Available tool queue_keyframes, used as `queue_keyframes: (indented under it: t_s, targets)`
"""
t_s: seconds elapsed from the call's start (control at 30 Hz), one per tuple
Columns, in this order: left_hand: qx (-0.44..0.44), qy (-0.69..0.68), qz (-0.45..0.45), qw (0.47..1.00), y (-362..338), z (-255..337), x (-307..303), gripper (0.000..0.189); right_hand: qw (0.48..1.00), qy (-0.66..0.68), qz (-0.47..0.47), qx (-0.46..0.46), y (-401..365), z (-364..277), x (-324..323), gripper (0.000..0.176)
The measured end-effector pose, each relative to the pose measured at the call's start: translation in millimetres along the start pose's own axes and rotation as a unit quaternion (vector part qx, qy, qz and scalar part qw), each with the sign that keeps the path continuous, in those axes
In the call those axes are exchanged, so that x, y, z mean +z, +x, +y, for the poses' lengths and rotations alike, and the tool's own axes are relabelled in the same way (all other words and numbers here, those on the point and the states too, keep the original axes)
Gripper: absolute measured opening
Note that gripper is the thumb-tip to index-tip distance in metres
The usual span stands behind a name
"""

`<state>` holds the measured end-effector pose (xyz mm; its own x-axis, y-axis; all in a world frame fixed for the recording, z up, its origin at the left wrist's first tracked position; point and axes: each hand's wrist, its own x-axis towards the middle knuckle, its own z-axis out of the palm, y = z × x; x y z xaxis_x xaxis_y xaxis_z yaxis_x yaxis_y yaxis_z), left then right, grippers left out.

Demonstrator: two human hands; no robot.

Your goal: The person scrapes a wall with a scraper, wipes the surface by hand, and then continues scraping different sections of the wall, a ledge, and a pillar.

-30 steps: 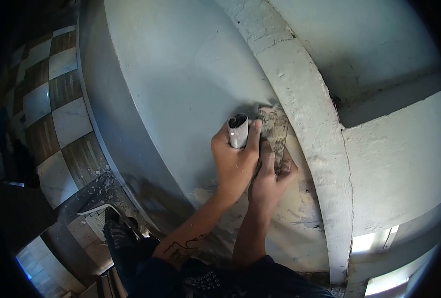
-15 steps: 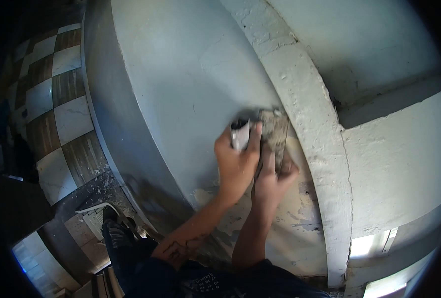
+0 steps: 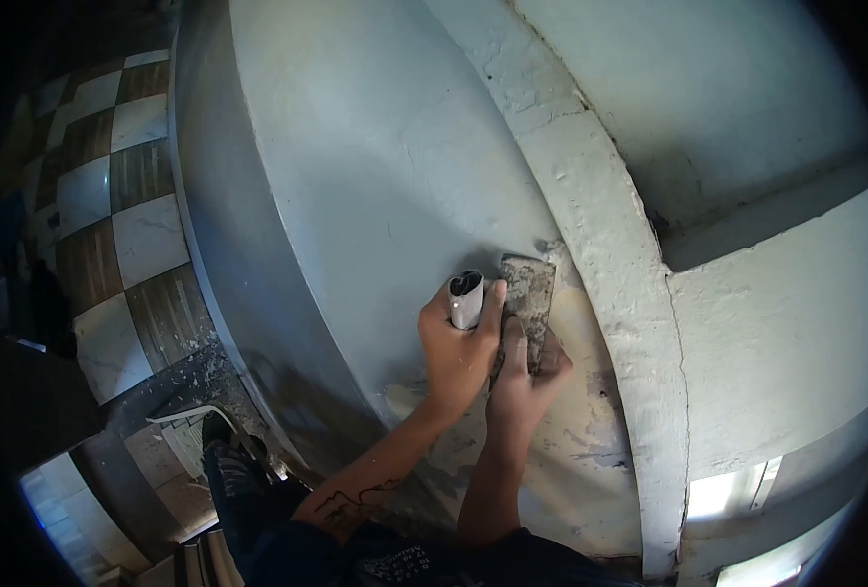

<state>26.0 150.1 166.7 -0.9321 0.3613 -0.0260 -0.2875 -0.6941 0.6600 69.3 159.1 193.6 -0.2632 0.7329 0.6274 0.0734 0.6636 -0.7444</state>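
Note:
My left hand (image 3: 454, 357) is closed around a pale hollow tube handle (image 3: 466, 301), whose open end points up. Beside it is a scraper blade (image 3: 529, 289), broad, flat and crusted with grey residue, lying against the wall. My right hand (image 3: 529, 377) grips the lower part of this blade, thumb laid along its face. The two hands are close together. Where the tube joins the blade is hidden by my fingers. Around and below the blade, the grey-blue wall (image 3: 385, 225) has bare, pale patches (image 3: 591, 411) with flaking paint.
A raised, rough white ledge (image 3: 605, 225) curves along the right of the wall, with a recess (image 3: 757, 196) beyond it. At the left lies a checkered tile floor (image 3: 87, 196). Paint chips (image 3: 204, 377) litter the ground near a white-rimmed object (image 3: 184, 416) by my leg.
Both hands and the scraper have moved down the wall, toward my body. A rough spot above the blade's top edge is now uncovered. The view has shifted slightly.

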Motion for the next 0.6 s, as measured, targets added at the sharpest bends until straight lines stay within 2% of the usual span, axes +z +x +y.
queue_keyframes:
  t_s: [0.07, 0.13, 0.2, 0.23, 0.33, 0.37, 0.47, 0.5, 0.53, 0.6]
  targets:
    - [0.018, -0.025, 0.005, 1.000, 5.6, 6.0, 5.9, 0.017, 0.996, -0.022, -0.071, 0.040, 8.1, -5.0, -6.0, 0.008]
    - [0.004, -0.022, -0.019, 1.000, 10.4, 6.3, 3.9, 0.017, 0.998, -0.006, -0.056, 0.026, 8.7, -9.0, 1.4, 0.011]
    - [0.034, 0.032, -0.007, 0.999, 8.6, 2.6, 0.4, 0.017, 0.997, -0.021, -0.043, 0.062, 3.3, -4.8, -1.3, 0.013]
    - [0.010, 0.018, 0.007, 1.000, 1.7, 1.5, -1.3, 0.017, 0.998, -0.048, -0.034, 0.016, -1.4, -1.5, -2.3, 0.014]
    - [0.018, 0.019, 0.007, 1.000, 0.8, -3.1, -0.7, 0.016, 0.997, -0.041, -0.051, 0.036, -0.4, 6.1, -7.0, 0.013]
    - [0.040, -0.018, 0.021, 0.999, 3.6, 1.0, 4.6, 0.016, 0.998, -0.036, -0.048, 0.015, 4.2, 4.8, -3.9, 0.013]
    - [0.021, 0.003, -0.007, 1.000, 13.7, 11.3, 5.9, 0.014, 1.000, 0.005, -0.026, 0.010, 7.0, -9.3, 9.4, 0.013]
    - [0.022, 0.003, -0.009, 1.000, 9.8, 9.2, 5.8, 0.014, 0.997, 0.010, -0.058, 0.050, 3.8, -5.4, -1.1, 0.012]
    - [0.024, 0.005, -0.003, 1.000, 1.8, 4.1, 4.6, 0.014, 0.997, 0.012, -0.059, 0.049, 1.8, -2.4, -4.2, 0.012]
    - [0.030, 0.008, 0.007, 0.999, 2.4, 1.2, 6.5, 0.014, 0.999, -0.013, -0.035, 0.008, 0.4, 3.3, -4.9, 0.011]
